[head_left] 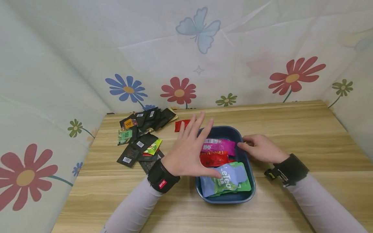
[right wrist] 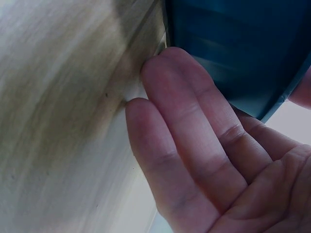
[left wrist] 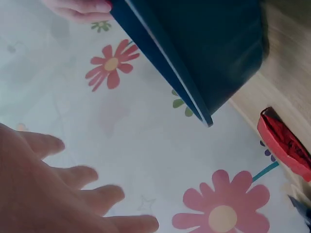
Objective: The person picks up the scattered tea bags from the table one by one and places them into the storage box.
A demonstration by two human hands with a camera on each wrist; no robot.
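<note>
Pinching the blue rectangular plastic bin (head_left: 222,130) with my right hand (head_left: 265,149), left hand (head_left: 187,154) spread; right rim (head_left: 252,178) likely stiff, best hold.

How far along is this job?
Apparently done: purple, red and green packets lie in the blue bin. In progress: the right hand holds the bin's side; the left hand, spread open, holds nothing. Perhaps remaining: the mostly black sachets and the loose red packet on the table.
</note>
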